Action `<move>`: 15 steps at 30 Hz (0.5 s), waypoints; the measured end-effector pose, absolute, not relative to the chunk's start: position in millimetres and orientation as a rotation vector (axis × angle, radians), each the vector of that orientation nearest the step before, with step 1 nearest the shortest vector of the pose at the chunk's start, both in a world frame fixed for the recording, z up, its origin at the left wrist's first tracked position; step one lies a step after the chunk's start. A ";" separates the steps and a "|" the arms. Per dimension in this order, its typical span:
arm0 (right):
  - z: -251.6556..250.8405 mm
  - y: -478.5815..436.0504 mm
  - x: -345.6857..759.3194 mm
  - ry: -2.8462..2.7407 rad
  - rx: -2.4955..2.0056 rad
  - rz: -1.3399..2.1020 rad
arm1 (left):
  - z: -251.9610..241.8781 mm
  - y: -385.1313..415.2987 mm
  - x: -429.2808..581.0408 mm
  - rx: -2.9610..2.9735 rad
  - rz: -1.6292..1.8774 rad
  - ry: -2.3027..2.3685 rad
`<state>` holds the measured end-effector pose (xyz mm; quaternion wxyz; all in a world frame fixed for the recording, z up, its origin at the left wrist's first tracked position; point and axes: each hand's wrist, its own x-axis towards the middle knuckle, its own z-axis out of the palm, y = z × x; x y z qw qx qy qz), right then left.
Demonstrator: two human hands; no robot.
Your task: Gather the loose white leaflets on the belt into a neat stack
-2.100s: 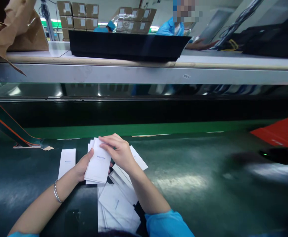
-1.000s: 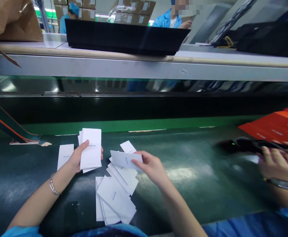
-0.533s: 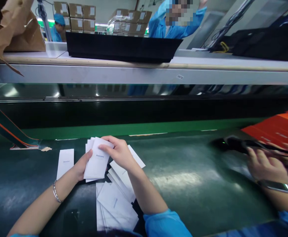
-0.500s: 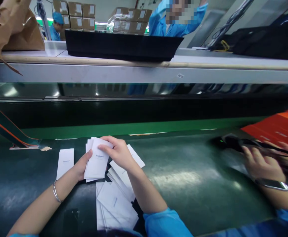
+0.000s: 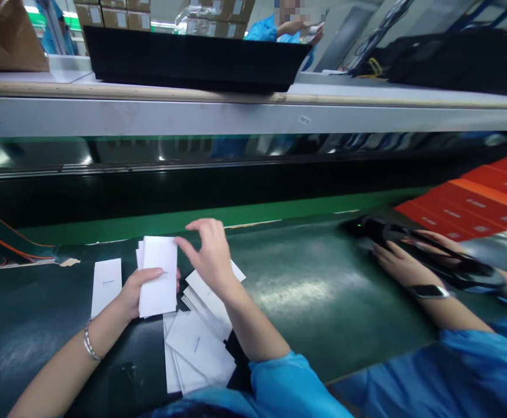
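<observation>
Our left hand [image 5: 137, 291] grips the stack of white cards [image 5: 160, 273] just above the green belt [image 5: 323, 290]. Its long axis runs away from us, with the short top edge farthest. Our right hand [image 5: 207, 255] hovers open beside that top edge, above loose cards [image 5: 199, 345].

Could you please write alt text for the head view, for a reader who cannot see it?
The person's left hand holds a stack of white cards over a green belt, while the right hand hovers empty beside it, above loose cards spread on the belt. One card lies further left; at right, a co-worker's hand rests on a black device.
</observation>
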<state>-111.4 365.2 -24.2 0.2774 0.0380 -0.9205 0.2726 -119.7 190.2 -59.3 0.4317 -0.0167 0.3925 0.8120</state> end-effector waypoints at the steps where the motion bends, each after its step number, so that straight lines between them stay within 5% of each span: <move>1: -25.4 374.9 -109.6 -2.559 0.027 0.683 | -55.0 188.8 -119.7 -0.052 2.063 0.967; 8: -71.0 417.0 -59.1 -3.633 -0.342 0.133 | -33.4 175.7 -124.8 -0.177 2.223 1.056; 15: -96.4 414.6 -25.9 -3.384 -0.514 0.495 | -30.0 180.2 -123.0 -0.243 2.188 1.121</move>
